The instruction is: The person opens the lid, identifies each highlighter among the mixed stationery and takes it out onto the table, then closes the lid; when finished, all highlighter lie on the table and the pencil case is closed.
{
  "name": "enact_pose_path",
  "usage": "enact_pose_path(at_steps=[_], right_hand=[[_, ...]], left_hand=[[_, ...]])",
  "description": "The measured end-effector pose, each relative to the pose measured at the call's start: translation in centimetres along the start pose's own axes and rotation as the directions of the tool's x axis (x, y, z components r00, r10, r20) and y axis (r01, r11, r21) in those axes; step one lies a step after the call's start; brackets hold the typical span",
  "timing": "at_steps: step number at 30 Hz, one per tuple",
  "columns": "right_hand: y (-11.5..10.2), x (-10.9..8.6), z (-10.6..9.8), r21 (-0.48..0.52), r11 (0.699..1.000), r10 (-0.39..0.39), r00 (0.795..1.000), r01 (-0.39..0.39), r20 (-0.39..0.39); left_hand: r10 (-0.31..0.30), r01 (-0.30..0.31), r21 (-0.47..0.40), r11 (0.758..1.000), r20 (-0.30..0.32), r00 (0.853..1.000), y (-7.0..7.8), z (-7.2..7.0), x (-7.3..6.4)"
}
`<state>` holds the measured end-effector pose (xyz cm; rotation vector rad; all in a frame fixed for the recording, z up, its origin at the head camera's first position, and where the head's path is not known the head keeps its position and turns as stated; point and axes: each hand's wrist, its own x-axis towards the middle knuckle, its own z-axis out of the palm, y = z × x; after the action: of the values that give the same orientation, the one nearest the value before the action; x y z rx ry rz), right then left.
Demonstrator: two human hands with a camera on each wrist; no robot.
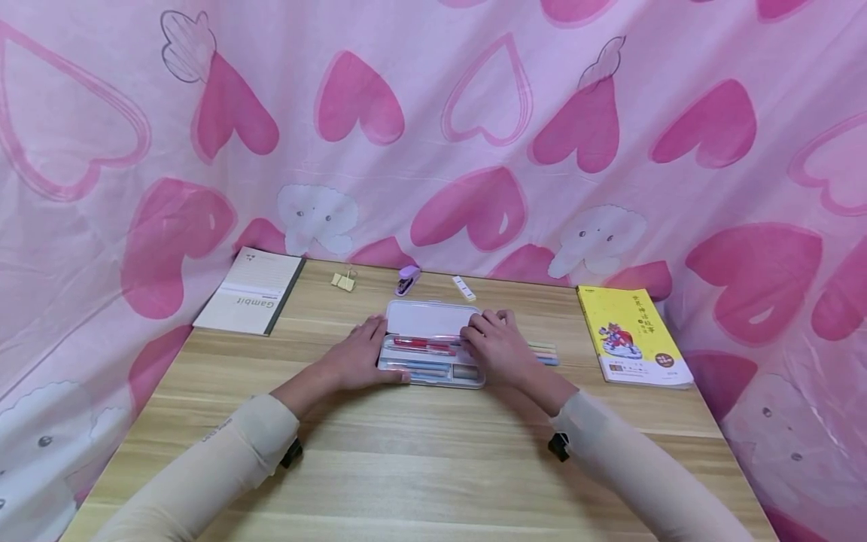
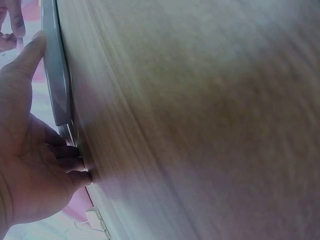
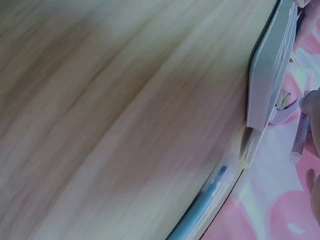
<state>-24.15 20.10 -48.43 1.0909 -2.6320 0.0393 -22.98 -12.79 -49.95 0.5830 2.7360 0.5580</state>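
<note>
Bracing the open, pale plastic pencil case [image 1: 427, 322] just below the head view's centre, I grip its left end with my left hand [image 1: 355, 354], presumably against sliding, while my right hand [image 1: 500, 348] pinches a slim, pale-lilac pen [image 3: 299, 136] over its right side.

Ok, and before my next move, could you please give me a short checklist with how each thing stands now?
1. Lid open: ok, folded back.
2. Pencil case steadied: ok, the left hand is at its left end.
3. Pen held: ok, right hand fingers pinch it.
4. Space right of the case free: not ok, loose pens lie there.
5. Room beside the red pens: cannot tell, the right hand covers part of the case.
</note>
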Motion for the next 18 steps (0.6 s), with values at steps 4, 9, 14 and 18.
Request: enact_pose_path(at_steps=[4, 9, 14, 18], right_hand=[[0.6, -0.8, -0.2, -0.028, 1.000, 0.001, 1.000, -0.002, -0.020], [1.2, -1.8, -0.4, -0.028, 0.999, 0.015, 0.998, -0.017, -0.054], [1.8, -2.9, -0.6, 0.017, 0.999, 0.053, 0.995, -0.052, -0.082], [2.5, -3.9, -0.6, 0.079, 0.992, 0.109, 0.990, -0.102, -0.090]], left_hand=[[0.004, -0.004, 0.004, 1.000, -0.001, 1.000, 0.0, 0.0, 0.1], [0.000, 0.000, 0.004, 1.000, 0.002, 1.000, 0.1, 0.0, 0.0], [-0.001, 0.001, 0.010, 1.000, -0.002, 1.000, 0.0, 0.0, 0.1], [-0.004, 0.004, 0.006, 1.000, -0.003, 1.000, 0.1, 0.0, 0.0]])
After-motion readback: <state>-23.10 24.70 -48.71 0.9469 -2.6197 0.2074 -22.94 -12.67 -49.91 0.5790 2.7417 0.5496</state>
